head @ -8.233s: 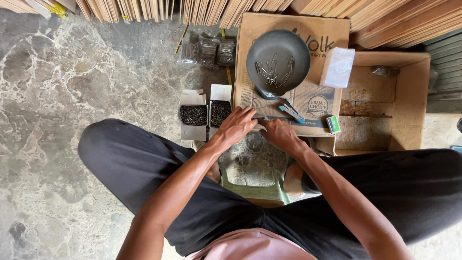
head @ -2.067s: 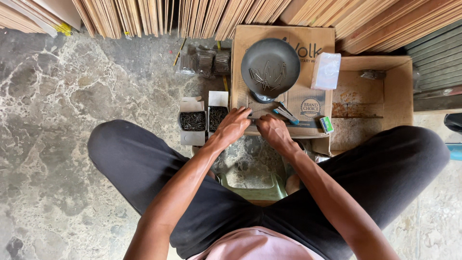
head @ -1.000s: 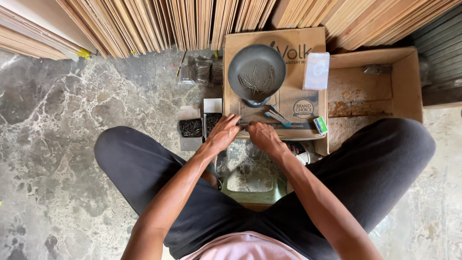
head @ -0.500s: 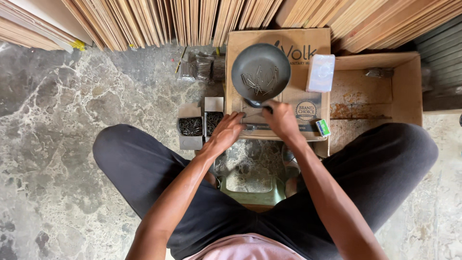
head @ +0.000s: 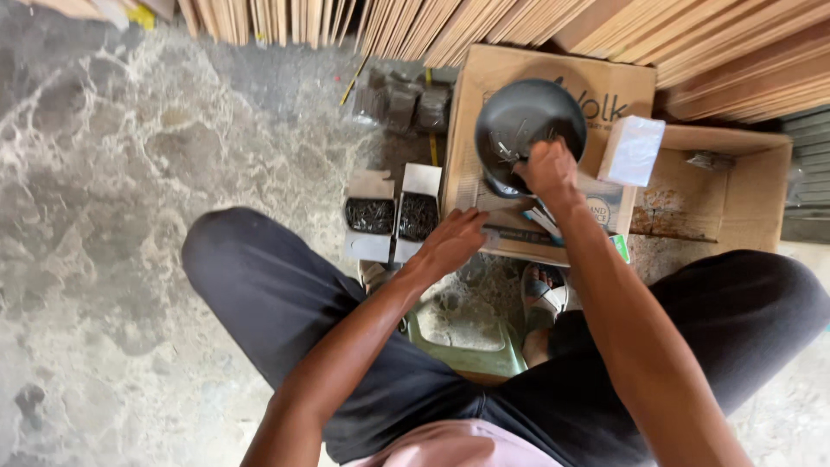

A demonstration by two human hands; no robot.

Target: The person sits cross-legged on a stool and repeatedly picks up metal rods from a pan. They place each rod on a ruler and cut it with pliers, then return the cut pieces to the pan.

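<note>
My right hand point(head: 547, 169) reaches over the near rim of a dark round bowl point(head: 519, 108) that holds several thin nails; its fingertips are hidden inside, so I cannot tell whether it grips any. The bowl stands on a flat cardboard box point(head: 484, 78). My left hand point(head: 450, 243) rests with fingers spread on the near left edge of that box, beside some slim tools point(head: 529, 227) lying there. I sit on a low green stool point(head: 471, 335) with my knees wide apart.
Two small open cartons of dark nails point(head: 393, 215) stand left of the cardboard box. A small white box point(head: 632, 150) leans beside the bowl. An open cardboard carton point(head: 731, 186) lies at the right. Wooden slats point(head: 432, 22) are stacked along the top. The floor is marbled stone point(head: 112, 190).
My right hand left the spot beside my left hand and moved up into the bowl. My left hand stayed at the box edge. The camera tilted slightly.
</note>
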